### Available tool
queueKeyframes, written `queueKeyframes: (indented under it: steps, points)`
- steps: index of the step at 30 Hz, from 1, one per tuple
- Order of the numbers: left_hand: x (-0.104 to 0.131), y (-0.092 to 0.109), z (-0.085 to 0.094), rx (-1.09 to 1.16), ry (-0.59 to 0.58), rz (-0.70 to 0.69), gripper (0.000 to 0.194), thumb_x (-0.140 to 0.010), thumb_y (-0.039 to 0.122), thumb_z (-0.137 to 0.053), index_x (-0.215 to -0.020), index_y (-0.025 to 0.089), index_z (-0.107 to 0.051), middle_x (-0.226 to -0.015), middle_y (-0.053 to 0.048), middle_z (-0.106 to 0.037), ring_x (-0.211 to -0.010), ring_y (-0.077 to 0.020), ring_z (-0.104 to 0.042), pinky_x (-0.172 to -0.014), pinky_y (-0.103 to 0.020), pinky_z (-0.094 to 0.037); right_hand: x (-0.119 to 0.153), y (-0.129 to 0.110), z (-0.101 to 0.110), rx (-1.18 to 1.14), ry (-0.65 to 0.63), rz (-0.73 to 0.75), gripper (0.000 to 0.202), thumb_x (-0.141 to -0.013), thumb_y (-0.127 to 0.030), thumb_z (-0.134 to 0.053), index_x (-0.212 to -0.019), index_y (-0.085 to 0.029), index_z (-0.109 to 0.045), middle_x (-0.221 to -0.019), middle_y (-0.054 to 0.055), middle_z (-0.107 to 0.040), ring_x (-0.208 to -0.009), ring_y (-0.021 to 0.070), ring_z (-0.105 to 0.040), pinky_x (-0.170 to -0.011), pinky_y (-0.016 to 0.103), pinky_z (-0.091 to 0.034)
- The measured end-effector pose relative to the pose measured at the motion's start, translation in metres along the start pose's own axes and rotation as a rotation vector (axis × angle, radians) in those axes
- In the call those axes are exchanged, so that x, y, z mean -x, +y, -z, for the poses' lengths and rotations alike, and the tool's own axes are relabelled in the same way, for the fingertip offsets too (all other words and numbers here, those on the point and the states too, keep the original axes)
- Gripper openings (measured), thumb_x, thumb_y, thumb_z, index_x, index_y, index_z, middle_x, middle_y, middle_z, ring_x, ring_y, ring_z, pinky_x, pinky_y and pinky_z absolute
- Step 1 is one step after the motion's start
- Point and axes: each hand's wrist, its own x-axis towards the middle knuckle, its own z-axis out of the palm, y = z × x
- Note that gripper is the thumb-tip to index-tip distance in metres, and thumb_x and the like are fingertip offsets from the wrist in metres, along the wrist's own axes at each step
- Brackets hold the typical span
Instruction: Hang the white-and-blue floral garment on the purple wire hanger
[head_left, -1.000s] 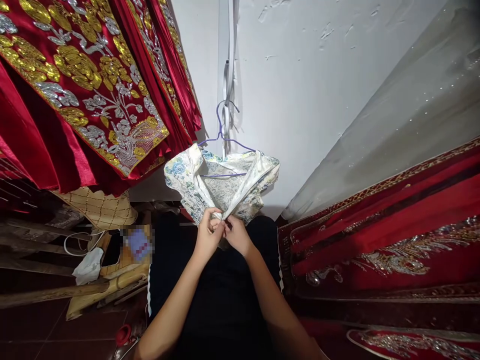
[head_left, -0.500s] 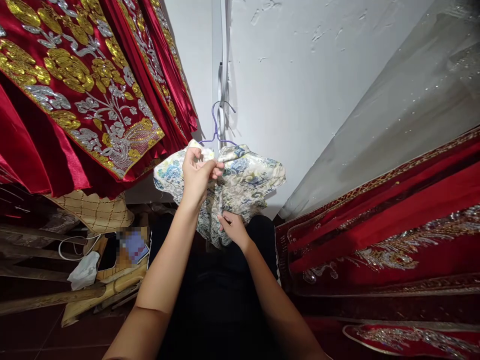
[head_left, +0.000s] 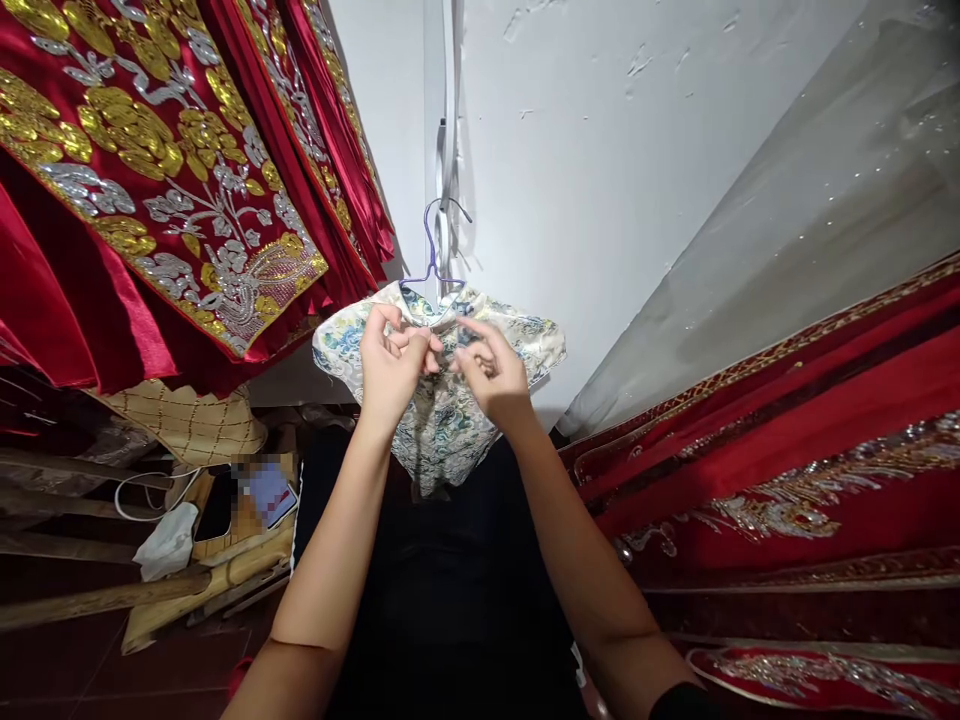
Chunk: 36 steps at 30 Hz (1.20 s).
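Observation:
A small short-sleeved shirt (head_left: 446, 425), cream with a blue floral pattern, hangs in front of me on a purple wire hanger (head_left: 430, 262). Just below its collar, my left hand (head_left: 391, 362) pinches the front edge of the shirt between thumb and fingers. To the right of it my right hand (head_left: 495, 372) is raised before the shirt's chest, index finger stretched out and thumb apart from it, the other fingers curled. I see nothing held in it. The fabric right behind both hands is partly hidden.
Red garments with gold and silver sequins (head_left: 225, 200) hang on the left. Red embroidered cloth (head_left: 750, 480) and sheer glittery fabric (head_left: 750, 270) hang on the right. A wooden stool (head_left: 202, 585) at lower left bears phones (head_left: 217, 505) and a white crumpled tissue (head_left: 166, 543).
My right hand has let go of the shirt's lower front and moved up beside my left hand near the collar. The shirt's two front sides now lie closer together at the neck.

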Motion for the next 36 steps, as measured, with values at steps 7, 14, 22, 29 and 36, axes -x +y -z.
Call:
queueKeyframes:
  steps: [7,14,22,29,36]
  points:
    - [0.000,-0.009,-0.004,-0.025,-0.019,0.048,0.041,-0.081,0.027,-0.072,-0.089,0.026,-0.031,-0.068,0.008,-0.059,-0.046,-0.0077,-0.056,-0.048,-0.019,-0.043,-0.045,-0.019,0.000,0.275,-0.010,0.281,0.020,-0.098,-0.032,-0.054,-0.097,-0.020,-0.070,-0.075,-0.001,-0.064,-0.065,0.0126,-0.052,-0.065,0.027,-0.040]
    - [0.024,-0.074,0.019,-0.188,-0.061,0.210,0.034,-0.082,0.023,-0.063,-0.096,0.026,-0.033,-0.065,0.007,-0.062,-0.045,-0.0108,-0.057,-0.049,-0.020,-0.044,-0.054,-0.033,0.012,0.096,0.281,0.345,0.023,-0.100,-0.036,-0.051,-0.099,-0.019,-0.068,-0.079,0.000,-0.060,-0.072,0.0124,-0.056,-0.069,0.028,-0.045]
    - [0.046,-0.077,0.025,-0.422,0.091,0.055,0.054,-0.087,0.039,-0.068,-0.131,0.026,-0.041,-0.093,-0.005,-0.066,-0.085,-0.0197,-0.066,-0.079,-0.032,-0.050,-0.028,0.009,0.110,-0.481,0.233,0.084,0.016,-0.085,-0.036,-0.068,-0.084,-0.020,-0.065,-0.068,-0.004,-0.046,-0.057,0.0089,-0.046,-0.065,0.027,-0.048]
    - [-0.041,-0.058,0.031,-0.822,0.389,-0.250,0.068,-0.074,0.029,-0.077,-0.135,0.026,-0.047,-0.147,-0.015,-0.043,-0.138,-0.0340,-0.035,-0.114,-0.048,-0.027,0.041,0.069,0.078,-0.879,0.846,0.053,0.011,-0.080,-0.028,-0.060,-0.072,-0.026,-0.053,-0.077,-0.003,-0.058,-0.083,0.0157,-0.063,-0.084,0.032,-0.056]
    - [-0.060,-0.068,0.089,-0.798,0.332,-0.169,0.023,-0.083,0.021,-0.055,-0.100,0.023,-0.070,-0.101,-0.004,-0.066,-0.101,-0.0227,-0.055,-0.093,-0.033,-0.041,0.069,0.103,0.048,-1.284,0.812,-0.158,0.015,-0.080,-0.010,-0.061,-0.081,-0.024,-0.056,-0.061,-0.009,-0.053,-0.058,0.0074,-0.057,-0.070,0.021,-0.056]
